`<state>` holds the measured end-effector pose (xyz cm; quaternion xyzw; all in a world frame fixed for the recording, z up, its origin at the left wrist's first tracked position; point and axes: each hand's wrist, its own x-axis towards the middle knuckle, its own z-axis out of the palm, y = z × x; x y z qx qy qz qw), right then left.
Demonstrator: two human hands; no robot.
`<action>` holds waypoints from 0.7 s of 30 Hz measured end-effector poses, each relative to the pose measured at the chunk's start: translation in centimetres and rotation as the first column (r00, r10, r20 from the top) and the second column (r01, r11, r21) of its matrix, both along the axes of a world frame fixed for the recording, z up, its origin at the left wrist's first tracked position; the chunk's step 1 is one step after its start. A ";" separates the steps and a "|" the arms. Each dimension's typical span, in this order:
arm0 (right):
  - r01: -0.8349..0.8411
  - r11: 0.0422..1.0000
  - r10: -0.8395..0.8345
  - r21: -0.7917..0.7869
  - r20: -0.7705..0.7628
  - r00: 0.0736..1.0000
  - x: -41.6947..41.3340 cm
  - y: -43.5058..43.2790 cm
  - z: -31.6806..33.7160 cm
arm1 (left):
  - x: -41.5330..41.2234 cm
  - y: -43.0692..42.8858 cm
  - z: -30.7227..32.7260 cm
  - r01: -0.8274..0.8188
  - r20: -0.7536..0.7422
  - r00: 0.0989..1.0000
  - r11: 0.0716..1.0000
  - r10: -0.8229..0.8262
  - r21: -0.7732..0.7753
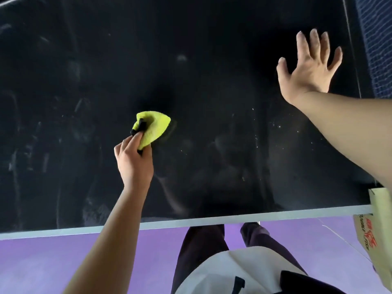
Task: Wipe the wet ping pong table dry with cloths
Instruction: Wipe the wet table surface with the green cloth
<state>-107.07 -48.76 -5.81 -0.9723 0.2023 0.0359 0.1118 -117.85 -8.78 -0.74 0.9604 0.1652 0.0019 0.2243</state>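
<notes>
- Head view: the left hand pinches the near corner of a bunched lime-yellow microfibre cloth with black trim, fingers curled round it. The cloth lies on the dark, matt ping pong table top, just beyond the fingertips, fanning out far and to the right.
- The right hand is spread wide, fingers straight and apart, holding nothing, over the far right part of the table; whether the palm touches the surface I cannot tell.
- Fine specks that look like droplets glint between the two hands, to the right of the cloth and well apart from it.
- The left hand, already holding the cloth, is the one placed to sweep rightward over that patch; I judge that to be the next stroke.
- The table's white edge stripe runs left to right along the near side, above a purple floor.
</notes>
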 end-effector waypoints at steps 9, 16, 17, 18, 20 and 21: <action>0.012 1.000 -0.012 -0.001 -0.024 1.000 0.1 0.0 0.0 | -9.1 -10.2 -1.1 0.651 0.052 0.746 0.712 -0.663 -0.264; 0.019 1.000 -0.019 -0.005 -0.036 0.999 0.0 0.0 0.0 | -4.7 -13.8 0.3 0.646 0.170 0.739 0.614 -0.652 -0.454; 0.018 1.000 -0.018 -0.004 -0.032 0.999 0.0 0.0 -0.1 | -1.9 -14.0 0.3 0.605 0.180 0.782 0.659 -0.597 -0.447; 0.016 1.000 -0.016 -0.003 -0.030 0.999 0.1 0.0 -0.1 | 1.3 -14.2 0.2 0.569 0.167 0.813 0.703 -0.557 -0.427; 0.013 1.000 -0.013 -0.010 -0.034 0.999 0.2 0.0 -0.2 | 8.0 -15.1 -0.4 0.547 0.141 0.835 0.776 -0.531 -0.315; 0.014 1.000 -0.014 -0.013 -0.039 0.999 0.2 0.0 -0.2 | 10.9 -15.8 -1.0 0.566 0.138 0.824 0.790 -0.550 -0.236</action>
